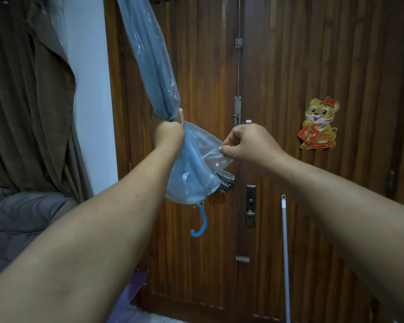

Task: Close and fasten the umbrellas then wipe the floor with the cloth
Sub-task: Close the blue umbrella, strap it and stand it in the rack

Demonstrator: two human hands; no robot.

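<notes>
Umbrella (156,73) gathered in left hand (169,135), right hand (247,142) pinching canopy

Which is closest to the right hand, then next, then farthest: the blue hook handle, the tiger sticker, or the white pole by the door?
Measured from the right hand in the head view:
1. Tiger sticker, on the door to the hand's right.
2. Blue hook handle, hanging below and to the left.
3. White pole, leaning on the door, below; its top end rivals the handle, so 2 and 3 are close.

Both forearms are bare up to the frame's lower edge, with no sleeve in view. The left hand (169,134) and right hand (248,142) carry no glove, ring, or watch.
</notes>
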